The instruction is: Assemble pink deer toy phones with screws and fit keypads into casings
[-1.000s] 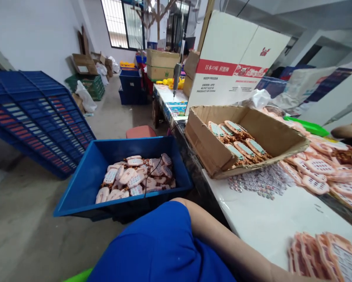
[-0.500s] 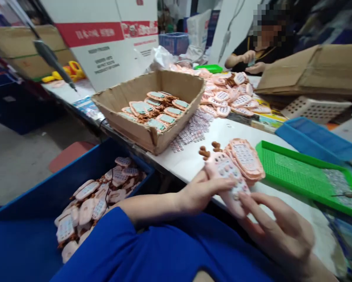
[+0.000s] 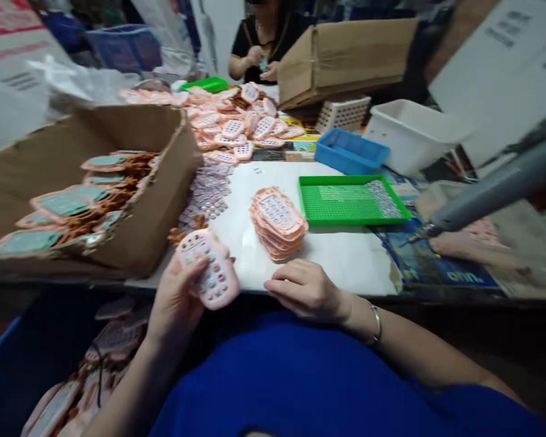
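A pink toy phone (image 3: 218,280) with brown antlers and small coloured keys is in my left hand (image 3: 175,297), thumb across its key face. It tilts over the table's front edge. To its right, my right hand (image 3: 307,288) rests at that edge, fingers curled together, with nothing seen in them. Just beyond that hand stands a stack of pink phone shells (image 3: 279,221), the top one showing a keypad. Many small clear key pieces (image 3: 206,191) lie spread beside the cardboard box (image 3: 175,176).
Phone halves with pale green boards (image 3: 63,203) fill the box. Below left, a blue bin (image 3: 8,358) holds more phones. A green tray (image 3: 331,209) with small silvery parts lies right, near an electric screwdriver (image 3: 491,182). Behind are piled pink shells (image 3: 231,124) and a co-worker (image 3: 263,42).
My right hand has come off the toy phone and moved to the table edge. My left hand carries the phone left, away from the stack. The view has swung right.
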Motion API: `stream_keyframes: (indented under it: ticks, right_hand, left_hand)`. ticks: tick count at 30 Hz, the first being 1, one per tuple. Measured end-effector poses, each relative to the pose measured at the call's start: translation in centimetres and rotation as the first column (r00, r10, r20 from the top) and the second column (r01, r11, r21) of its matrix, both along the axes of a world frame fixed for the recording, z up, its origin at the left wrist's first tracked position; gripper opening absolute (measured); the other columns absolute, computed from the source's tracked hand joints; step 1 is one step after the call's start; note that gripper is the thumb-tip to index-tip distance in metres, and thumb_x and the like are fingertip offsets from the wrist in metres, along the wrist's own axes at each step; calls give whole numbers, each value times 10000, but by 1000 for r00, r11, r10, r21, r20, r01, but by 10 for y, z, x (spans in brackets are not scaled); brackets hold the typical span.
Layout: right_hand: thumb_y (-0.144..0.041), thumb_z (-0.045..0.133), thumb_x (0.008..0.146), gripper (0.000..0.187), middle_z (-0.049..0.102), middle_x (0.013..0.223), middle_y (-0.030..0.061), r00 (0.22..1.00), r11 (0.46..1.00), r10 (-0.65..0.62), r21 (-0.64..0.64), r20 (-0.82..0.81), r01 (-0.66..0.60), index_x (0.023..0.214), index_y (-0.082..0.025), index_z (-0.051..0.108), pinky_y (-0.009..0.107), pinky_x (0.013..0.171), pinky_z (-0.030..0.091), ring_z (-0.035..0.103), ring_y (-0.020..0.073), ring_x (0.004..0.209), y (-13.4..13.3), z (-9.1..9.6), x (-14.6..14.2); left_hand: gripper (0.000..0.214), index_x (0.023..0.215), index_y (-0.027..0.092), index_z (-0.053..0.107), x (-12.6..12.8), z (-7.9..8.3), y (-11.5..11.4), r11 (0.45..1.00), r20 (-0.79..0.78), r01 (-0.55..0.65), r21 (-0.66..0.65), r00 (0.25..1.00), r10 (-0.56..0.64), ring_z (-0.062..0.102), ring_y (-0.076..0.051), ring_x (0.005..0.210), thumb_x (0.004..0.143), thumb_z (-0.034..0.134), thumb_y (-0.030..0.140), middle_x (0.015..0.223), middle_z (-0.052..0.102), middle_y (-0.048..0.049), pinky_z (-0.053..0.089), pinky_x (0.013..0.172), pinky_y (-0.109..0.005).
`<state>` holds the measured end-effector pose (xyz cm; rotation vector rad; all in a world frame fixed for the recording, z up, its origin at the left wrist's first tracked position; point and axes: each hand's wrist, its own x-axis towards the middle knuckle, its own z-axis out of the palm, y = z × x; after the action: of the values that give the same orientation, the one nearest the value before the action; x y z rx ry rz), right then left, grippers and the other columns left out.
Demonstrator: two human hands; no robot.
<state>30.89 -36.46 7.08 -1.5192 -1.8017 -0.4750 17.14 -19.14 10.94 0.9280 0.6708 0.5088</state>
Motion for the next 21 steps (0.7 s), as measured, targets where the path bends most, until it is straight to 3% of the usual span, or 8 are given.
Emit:
stream_keyframes:
  ticks: [4, 7, 16, 21]
  right_hand:
    - [-198, 433, 1027, 257, 685, 746, 52, 999, 1000, -20, -10, -49, 19, 920, -130, 656, 260, 580, 465, 596, 131, 635, -2, -13, 6]
    - [-201, 433, 1031, 263, 683, 740, 56, 992, 998, -11, -57, -128, 3, 920, -129, 660, 247, 583, 477, 605, 131, 632, -5, -17, 7]
    - [-136, 514, 985, 153, 705, 789, 61, 969, 987, 33, -142, -244, -69, 982, -151, 666, 225, 618, 542, 664, 130, 668, -6, -16, 10]
    - [-130, 527, 967, 159, 715, 784, 57, 968, 985, 22, -162, -251, -65, 964, -169, 681, 227, 618, 563, 681, 134, 654, -4, -12, 7]
  left_hand:
    - [432, 958, 218, 679, 6, 3, 2, 996, -5, -49, 81, 999, 50, 721, -145, 625, 569, 867, 232, 774, 772, 22, 593, 567, -185]
    - [463, 985, 211, 663, 7, 4, 0, 994, 5, -10, 108, 1000, 10, 724, -159, 633, 576, 875, 252, 804, 775, 13, 595, 567, -215]
    - [533, 1065, 167, 578, 3, -4, 1, 994, 63, 49, 95, 996, -55, 731, -236, 893, 589, 814, 211, 914, 767, -51, 577, 801, -342]
    - [499, 1056, 179, 573, -6, -9, 7, 994, 77, 50, 94, 995, -57, 720, -251, 898, 622, 803, 262, 938, 755, -56, 565, 807, -378]
